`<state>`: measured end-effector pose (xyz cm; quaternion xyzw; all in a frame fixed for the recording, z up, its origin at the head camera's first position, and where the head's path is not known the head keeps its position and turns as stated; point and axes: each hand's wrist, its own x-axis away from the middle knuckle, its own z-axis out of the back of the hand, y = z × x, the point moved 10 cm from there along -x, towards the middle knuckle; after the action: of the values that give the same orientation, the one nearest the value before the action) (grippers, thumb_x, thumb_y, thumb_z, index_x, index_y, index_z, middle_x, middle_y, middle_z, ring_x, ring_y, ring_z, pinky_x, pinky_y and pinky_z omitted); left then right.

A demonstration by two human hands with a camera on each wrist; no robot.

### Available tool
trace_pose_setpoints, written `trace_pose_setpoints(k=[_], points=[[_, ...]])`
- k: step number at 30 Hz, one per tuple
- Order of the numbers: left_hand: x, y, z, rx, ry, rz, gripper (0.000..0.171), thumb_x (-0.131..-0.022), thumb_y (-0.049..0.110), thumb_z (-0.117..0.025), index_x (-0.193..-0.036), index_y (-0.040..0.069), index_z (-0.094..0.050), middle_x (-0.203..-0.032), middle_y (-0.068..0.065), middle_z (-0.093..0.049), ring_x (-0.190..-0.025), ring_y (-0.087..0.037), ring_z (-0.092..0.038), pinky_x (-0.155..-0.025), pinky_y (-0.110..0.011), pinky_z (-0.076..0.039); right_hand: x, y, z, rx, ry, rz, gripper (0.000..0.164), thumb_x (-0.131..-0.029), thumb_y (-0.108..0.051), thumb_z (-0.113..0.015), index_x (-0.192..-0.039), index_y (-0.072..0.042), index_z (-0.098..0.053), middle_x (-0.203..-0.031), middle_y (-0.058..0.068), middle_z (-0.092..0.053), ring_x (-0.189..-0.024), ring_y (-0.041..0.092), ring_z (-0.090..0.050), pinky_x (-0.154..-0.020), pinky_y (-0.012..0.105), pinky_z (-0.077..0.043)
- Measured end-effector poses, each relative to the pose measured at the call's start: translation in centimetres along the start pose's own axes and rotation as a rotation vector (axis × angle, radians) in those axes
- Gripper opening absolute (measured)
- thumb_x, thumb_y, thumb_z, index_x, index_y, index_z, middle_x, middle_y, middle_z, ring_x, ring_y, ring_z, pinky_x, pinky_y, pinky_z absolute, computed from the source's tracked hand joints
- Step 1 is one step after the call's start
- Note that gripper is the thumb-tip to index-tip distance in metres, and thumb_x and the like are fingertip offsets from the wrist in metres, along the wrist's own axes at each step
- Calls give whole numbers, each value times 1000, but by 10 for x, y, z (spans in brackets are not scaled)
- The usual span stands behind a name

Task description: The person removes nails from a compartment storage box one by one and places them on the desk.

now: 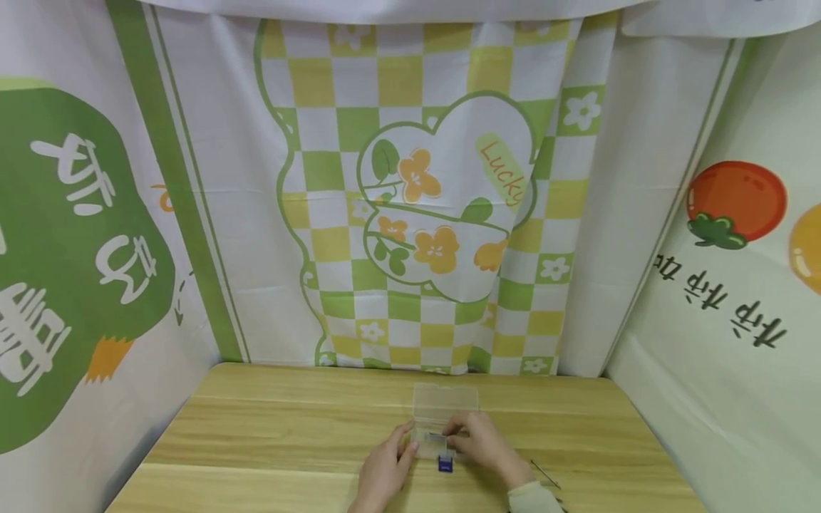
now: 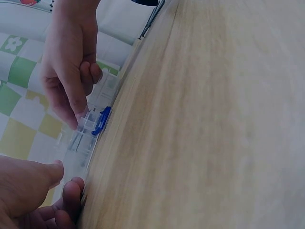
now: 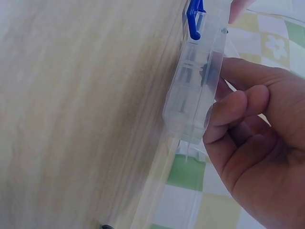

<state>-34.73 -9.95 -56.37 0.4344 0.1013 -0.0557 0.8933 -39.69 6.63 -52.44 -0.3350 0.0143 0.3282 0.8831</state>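
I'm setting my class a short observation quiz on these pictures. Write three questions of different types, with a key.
1. True or false: the lid of the clear box stands open.
2. What colour is the clasp? a) yellow b) red c) blue
3. In the head view, where are the left hand and right hand relative to the box?

Key: 1. True. 2. c. 3. Left hand at its left edge; right hand over its right part.

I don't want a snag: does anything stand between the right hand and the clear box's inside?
Nothing visible: the right hand is at the open top of the clear box, whose lid is raised at the back; the blue latch is at the front, off that path.
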Motion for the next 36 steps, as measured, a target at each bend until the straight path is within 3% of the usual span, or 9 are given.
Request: trace_pose_setpoints(k=[10, 36], points=[[-2, -5, -4, 21, -13, -13, 41, -106, 26, -66, -146, 14, -62, -59, 14, -45, -44, 0, -35, -44, -18, -28, -2, 3, 0, -7, 14, -2, 7, -89, -3, -82, -93, -8, -78, -90, 2, -77, -87, 18, -72, -81, 40, -59], [-2, -5, -4, 7, -8, -7, 41, -106, 27, -66, -146, 15, -62, -58, 14, -45, -44, -1, -36, -44, -21, -29, 0, 3, 5, -62, 48, -42, 8, -88, -1, -81, -90, -7, -75, -86, 1, -73, -81, 12, -65, -75, 33, -54]])
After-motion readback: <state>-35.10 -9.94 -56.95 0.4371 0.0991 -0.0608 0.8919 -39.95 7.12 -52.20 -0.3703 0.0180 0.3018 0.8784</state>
